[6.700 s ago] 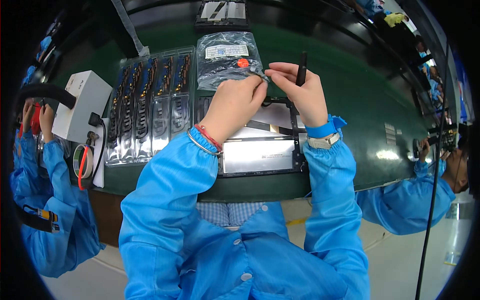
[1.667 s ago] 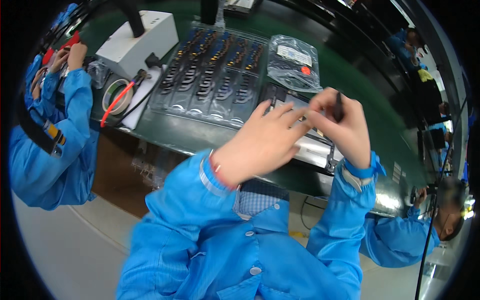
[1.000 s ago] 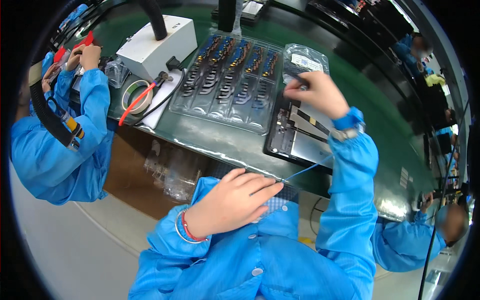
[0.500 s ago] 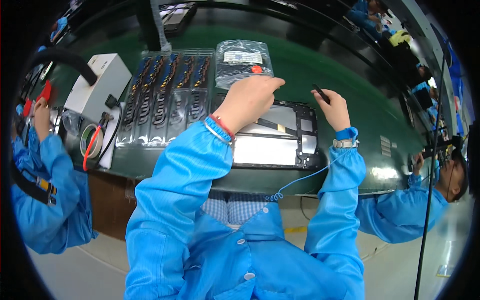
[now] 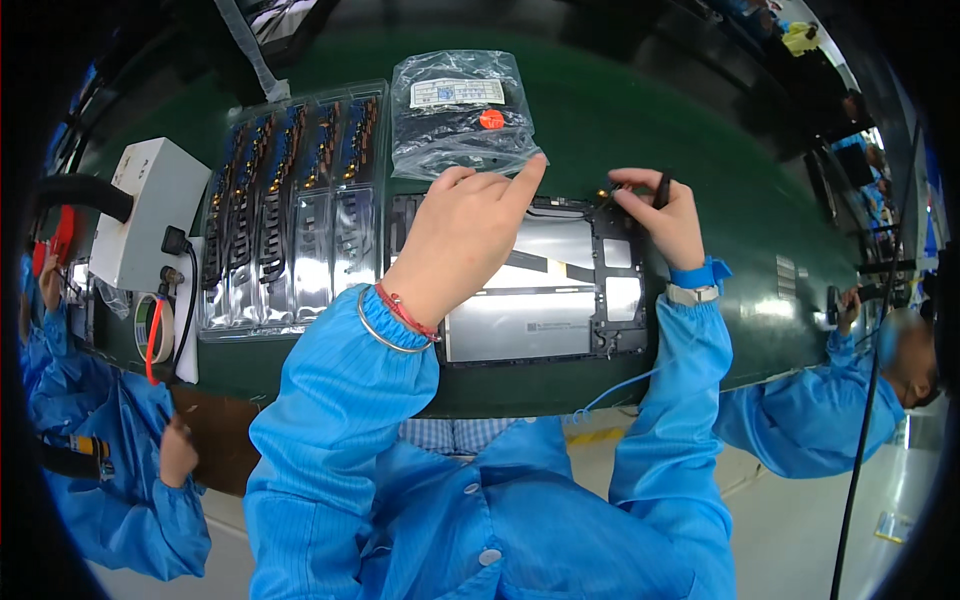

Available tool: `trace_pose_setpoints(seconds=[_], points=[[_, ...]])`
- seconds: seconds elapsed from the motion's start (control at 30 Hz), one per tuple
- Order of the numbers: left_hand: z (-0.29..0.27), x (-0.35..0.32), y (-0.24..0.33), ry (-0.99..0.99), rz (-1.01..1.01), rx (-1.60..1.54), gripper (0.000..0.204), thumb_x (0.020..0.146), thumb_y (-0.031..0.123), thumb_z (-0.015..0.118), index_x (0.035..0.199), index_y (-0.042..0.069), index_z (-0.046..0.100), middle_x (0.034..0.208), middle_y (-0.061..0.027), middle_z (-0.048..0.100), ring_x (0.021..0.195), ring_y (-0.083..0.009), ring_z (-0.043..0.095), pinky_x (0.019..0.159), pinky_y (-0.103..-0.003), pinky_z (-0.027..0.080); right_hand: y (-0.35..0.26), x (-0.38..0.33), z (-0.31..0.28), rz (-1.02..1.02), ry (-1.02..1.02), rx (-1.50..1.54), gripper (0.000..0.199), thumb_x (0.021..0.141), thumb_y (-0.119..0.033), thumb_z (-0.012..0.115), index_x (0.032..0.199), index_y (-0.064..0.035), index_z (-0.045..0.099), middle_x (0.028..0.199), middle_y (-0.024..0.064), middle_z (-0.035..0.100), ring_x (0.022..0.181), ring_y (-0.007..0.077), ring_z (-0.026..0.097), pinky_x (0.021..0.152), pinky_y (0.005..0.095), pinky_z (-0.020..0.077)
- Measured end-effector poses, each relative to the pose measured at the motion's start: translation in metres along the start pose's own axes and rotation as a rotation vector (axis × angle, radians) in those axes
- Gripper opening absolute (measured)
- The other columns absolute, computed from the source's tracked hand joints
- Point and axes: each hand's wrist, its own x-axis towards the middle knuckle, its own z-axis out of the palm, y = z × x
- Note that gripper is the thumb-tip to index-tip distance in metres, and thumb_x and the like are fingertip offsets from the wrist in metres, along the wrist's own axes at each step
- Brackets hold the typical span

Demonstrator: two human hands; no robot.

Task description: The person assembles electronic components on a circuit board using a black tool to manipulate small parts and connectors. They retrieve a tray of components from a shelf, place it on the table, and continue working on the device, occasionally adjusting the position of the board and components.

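A flat, open tablet-like device frame lies before me, with silver panels, a black border and a dark ribbon strip across it. My left hand covers its upper left part; the index finger stretches past the far edge towards a clear bag, the other fingers are bent and their undersides hidden. Over the frame's far right corner, my right hand is closed around a thin black tool. By its thumb and index fingertips is a small dark part with a gold spot; exactly how it is held is unclear.
Left of the frame stands a clear tray of small parts in rows. Behind it lies a plastic bag with a label and orange sticker. Farther left are a white box and a tape roll. Co-workers sit on both sides.
The view has shifted, so the bench things sit farther left. My right hand has come in to the frame's far corner, where the gold-spotted part now shows at its fingertips. My left index finger points farther forward.
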Motion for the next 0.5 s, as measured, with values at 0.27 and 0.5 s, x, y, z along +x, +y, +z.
trace_pose_setpoints(seconds=[0.27,0.5], points=[[-0.002,-0.002,-0.002,0.083,-0.018,0.025,0.046,0.075,0.001,0.052,0.119,0.007,0.046,0.095,-0.0057,0.061,0.089,-0.0232,0.057,0.085,-0.037,0.04,-0.007,-0.022,0.0,-0.005,0.063,0.358,0.028,0.076,-0.003,0.056,0.104,0.0008,0.059,0.077,-0.0036,0.05,0.057,0.0017,0.042,0.049,0.0169,0.0296],[-0.009,0.003,0.004,0.039,0.035,-0.18,0.026,0.075,0.002,0.054,0.101,0.004,0.057,0.091,-0.0101,0.06,0.084,-0.0269,0.058,0.073,-0.034,0.045,-0.003,-0.021,0.005,0.027,0.083,0.467,0.018,0.077,-0.002,0.053,0.095,-0.0029,0.053,0.074,-0.0006,0.051,0.053,0.0011,0.036,0.044,0.017,0.0239]])
